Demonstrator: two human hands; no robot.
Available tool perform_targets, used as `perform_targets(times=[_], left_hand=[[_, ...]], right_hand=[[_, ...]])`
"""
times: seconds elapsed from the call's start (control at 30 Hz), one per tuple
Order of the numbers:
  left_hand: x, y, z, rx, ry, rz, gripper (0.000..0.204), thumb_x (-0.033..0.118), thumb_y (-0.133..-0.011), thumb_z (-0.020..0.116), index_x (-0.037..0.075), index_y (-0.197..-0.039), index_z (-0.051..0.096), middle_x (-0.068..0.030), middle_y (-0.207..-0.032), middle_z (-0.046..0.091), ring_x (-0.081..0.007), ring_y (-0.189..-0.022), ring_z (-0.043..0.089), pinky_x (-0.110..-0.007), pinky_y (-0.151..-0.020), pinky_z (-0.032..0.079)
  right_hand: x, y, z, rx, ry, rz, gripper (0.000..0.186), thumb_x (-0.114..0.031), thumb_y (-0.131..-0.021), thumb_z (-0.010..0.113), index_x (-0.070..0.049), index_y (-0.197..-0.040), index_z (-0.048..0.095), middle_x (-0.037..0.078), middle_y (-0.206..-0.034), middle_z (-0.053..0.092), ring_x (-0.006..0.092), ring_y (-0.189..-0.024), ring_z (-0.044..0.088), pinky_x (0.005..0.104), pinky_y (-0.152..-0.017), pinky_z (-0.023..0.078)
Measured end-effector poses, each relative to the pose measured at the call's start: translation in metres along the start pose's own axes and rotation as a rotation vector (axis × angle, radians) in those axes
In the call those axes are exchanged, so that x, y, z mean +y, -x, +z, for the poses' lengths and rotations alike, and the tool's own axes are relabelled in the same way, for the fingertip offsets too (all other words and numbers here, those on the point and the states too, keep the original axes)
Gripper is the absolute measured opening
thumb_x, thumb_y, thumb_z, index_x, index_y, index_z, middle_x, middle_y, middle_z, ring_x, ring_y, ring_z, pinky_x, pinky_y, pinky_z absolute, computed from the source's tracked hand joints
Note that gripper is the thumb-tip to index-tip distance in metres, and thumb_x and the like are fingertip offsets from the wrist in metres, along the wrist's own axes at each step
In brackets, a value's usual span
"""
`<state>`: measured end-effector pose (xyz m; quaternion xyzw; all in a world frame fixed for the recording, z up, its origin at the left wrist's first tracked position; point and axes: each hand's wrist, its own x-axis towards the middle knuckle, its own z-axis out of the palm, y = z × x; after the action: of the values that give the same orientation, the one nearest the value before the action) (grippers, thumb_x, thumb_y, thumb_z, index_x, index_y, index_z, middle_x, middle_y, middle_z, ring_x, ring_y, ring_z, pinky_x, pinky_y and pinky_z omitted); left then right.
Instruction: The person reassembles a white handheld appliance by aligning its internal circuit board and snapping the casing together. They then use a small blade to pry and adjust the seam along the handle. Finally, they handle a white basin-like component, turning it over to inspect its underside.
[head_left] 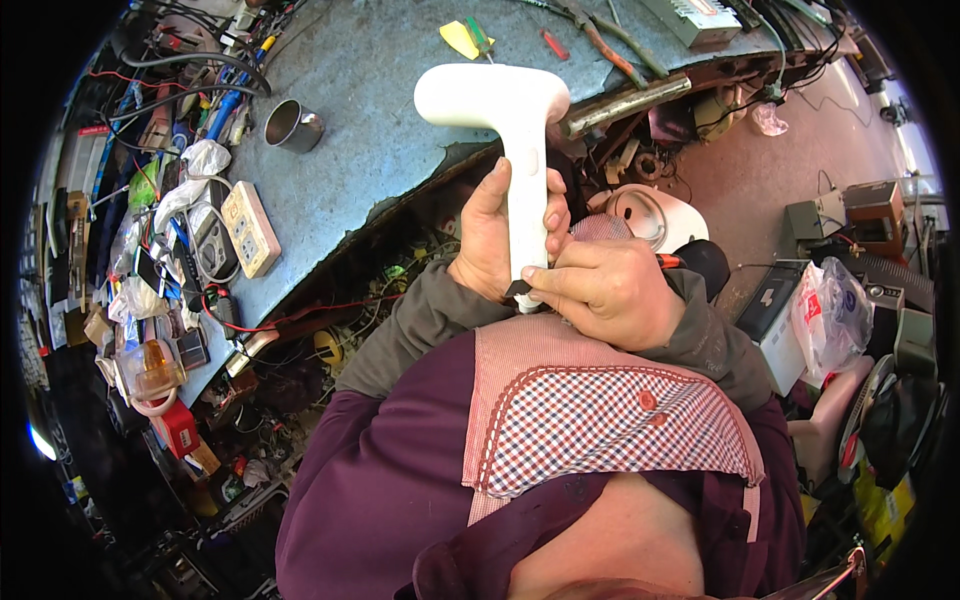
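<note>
A white T-shaped handheld appliance [527, 165] stands upright in front of my chest, its wide rounded head at the top. My left hand [485, 235] is closed round its handle, thumb on the left side and fingertips showing on the right. At the handle's lower end, my right hand [620, 290] pinches a small black piece [519, 288] between thumb and fingers. Whether that piece is attached to the handle I cannot tell. Just behind my right hand shows an orange-red tip [668, 261]; what it belongs to is hidden.
The worn blue workbench [350, 170] has a ragged front edge. On it are a metal cup [294, 126], a power strip [250, 229], a green-handled screwdriver [477, 36] and tangled cables at left. A metal bar [627, 107] lies along its edge. Plastic bags [832, 312] and boxes crowd the right.
</note>
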<state>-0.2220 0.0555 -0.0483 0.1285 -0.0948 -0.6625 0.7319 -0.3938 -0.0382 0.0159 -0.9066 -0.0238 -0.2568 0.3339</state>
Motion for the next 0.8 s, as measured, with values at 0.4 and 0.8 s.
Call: perform_targets(times=[0.4,0.8], left_hand=[[-0.002,0.001,0.001,0.085,0.116,0.018,0.058,0.056,-0.104,0.069,-0.001,-0.119,0.069,-0.0127,-0.099,0.070,-0.0242,-0.091,0.067,-0.038,-0.083,0.061],[-0.004,0.002,0.004,0.022,0.119,0.028,0.062,0.057,-0.110,0.058,-0.003,-0.120,0.068,-0.0121,-0.096,0.067,-0.0219,-0.092,0.063,-0.038,-0.086,0.058]], right_hand=[[-0.003,-0.015,0.008,0.197,0.135,0.189,0.026,-0.013,-0.087,0.085,-0.011,-0.113,0.083,0.005,-0.080,0.066,0.0237,-0.066,0.069,0.0374,-0.057,0.054],[0.001,-0.021,0.003,0.161,0.056,0.127,0.030,-0.008,-0.088,0.086,-0.005,-0.117,0.083,0.010,-0.082,0.069,0.0237,-0.067,0.067,0.0366,-0.060,0.052]])
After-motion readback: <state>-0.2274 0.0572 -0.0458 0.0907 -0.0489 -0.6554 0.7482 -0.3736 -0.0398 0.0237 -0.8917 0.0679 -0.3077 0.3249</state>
